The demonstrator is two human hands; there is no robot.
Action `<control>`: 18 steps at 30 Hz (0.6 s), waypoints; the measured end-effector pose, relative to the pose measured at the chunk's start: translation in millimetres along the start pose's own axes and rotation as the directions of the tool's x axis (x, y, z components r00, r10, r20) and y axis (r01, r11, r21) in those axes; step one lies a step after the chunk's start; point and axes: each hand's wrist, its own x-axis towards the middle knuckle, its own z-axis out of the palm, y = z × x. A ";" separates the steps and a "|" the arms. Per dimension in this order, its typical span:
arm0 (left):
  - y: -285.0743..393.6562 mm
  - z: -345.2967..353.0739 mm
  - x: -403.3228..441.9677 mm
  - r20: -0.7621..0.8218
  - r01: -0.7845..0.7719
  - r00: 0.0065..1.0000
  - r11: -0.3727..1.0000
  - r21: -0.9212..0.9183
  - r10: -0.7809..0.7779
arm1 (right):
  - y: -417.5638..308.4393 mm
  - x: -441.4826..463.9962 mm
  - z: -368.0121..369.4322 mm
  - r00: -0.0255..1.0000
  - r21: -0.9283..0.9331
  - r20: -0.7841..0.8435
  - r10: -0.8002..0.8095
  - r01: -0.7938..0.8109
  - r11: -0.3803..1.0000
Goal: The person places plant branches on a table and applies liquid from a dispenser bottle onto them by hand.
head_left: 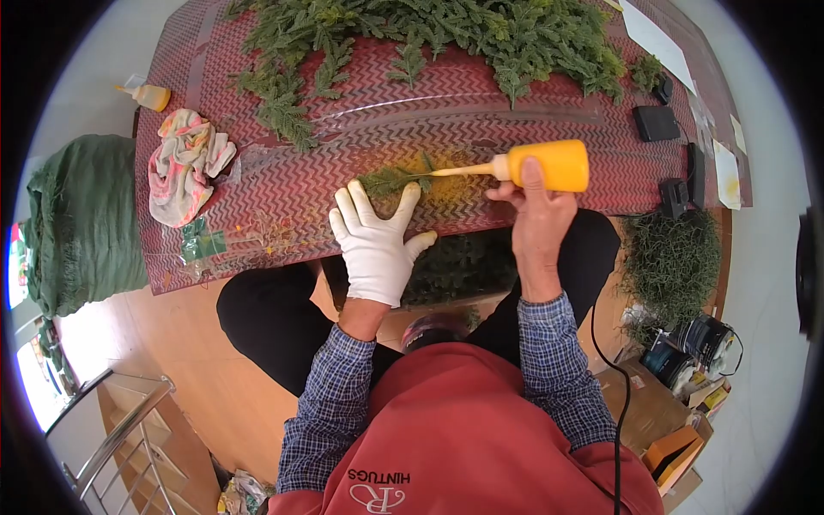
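My left hand (375, 253), in a white glove with yellowed fingertips, lies palm down with its fingers spread at the table's near edge. Its fingertips rest at a small green artificial sprig (386, 179) on the red patterned table cover. In my bare right hand (541, 219) is a yellow squeeze bottle (549, 166), tipped on its side. The bottle's long thin nozzle points left, its tip at the sprig's right end. Yellow specks and stains mark the cover around the sprig. Whether anything flows from the nozzle, I cannot tell.
A heap of green artificial branches (446, 26) covers the far side. At left lie a stained cloth (184, 167) and a smaller yellow bottle (153, 97). A black box (657, 124) sits at right. Below the near edge, a container holds dark greenery (463, 266) between my legs.
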 end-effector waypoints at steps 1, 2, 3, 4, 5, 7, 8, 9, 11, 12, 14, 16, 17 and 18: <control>0.3 -0.2 0.2 -0.001 -0.001 1.000 1.000 -0.006 0.001 | 1.4 -0.6 6.9 1.000 0.008 0.013 0.014 -0.014 1.000; 0.3 -0.7 0.2 -0.002 0.001 1.000 1.000 -0.010 -0.001 | 4.1 -0.7 13.2 0.999 -0.008 0.032 0.010 -0.009 1.000; 0.1 -1.1 -0.2 -0.003 0.003 1.000 1.000 -0.014 -0.003 | 7.0 -1.0 19.0 0.999 -0.024 0.052 0.007 -0.006 1.000; 0.2 -1.5 -0.3 0.003 0.007 1.000 1.000 -0.014 -0.007 | 9.4 -1.2 23.4 0.997 -0.041 0.072 0.005 -0.002 0.999; 0.3 -1.8 -0.1 0.009 0.010 1.000 1.000 -0.014 -0.010 | 11.2 -1.0 26.5 0.996 -0.044 0.083 0.014 -0.010 0.999; 0.4 -2.9 0.0 0.020 0.016 1.000 1.000 -0.017 -0.016 | 11.9 -1.0 26.4 0.996 -0.069 0.089 0.010 -0.004 0.998; 0.7 -3.5 0.3 0.024 0.019 1.000 1.000 -0.020 -0.019 | 12.0 -0.5 25.6 0.996 -0.082 0.093 0.006 0.001 0.997; 0.8 -4.1 0.4 0.029 0.022 0.999 1.000 -0.023 -0.021 | 11.6 0.2 23.0 0.996 -0.087 0.086 0.005 0.002 0.996; 0.7 -4.8 0.7 0.035 0.024 0.999 0.999 -0.022 -0.023 | 9.0 1.8 13.9 0.998 -0.097 0.066 0.003 0.004 0.995; 0.9 -4.9 1.1 0.038 0.023 0.999 1.000 -0.022 -0.022 | 7.5 2.4 9.9 0.998 -0.101 0.058 0.000 0.006 0.995; 1.2 -5.4 1.4 0.039 0.022 0.999 1.000 -0.018 -0.021 | 5.0 3.7 2.9 0.999 -0.105 0.040 -0.005 0.009 0.994; 1.3 -5.3 1.4 0.040 0.019 0.999 1.000 -0.010 -0.019 | 4.0 5.5 -1.7 1.000 -0.092 0.018 0.009 -0.007 0.996; 1.3 -5.0 1.1 0.042 0.017 0.999 1.000 -0.005 -0.017 | 4.0 6.2 -3.2 1.000 -0.089 0.005 0.014 -0.014 0.996; 1.3 -4.6 1.0 0.043 0.015 0.999 1.000 0.001 -0.015 | 4.1 7.2 -4.7 1.000 -0.085 -0.007 0.020 -0.020 0.996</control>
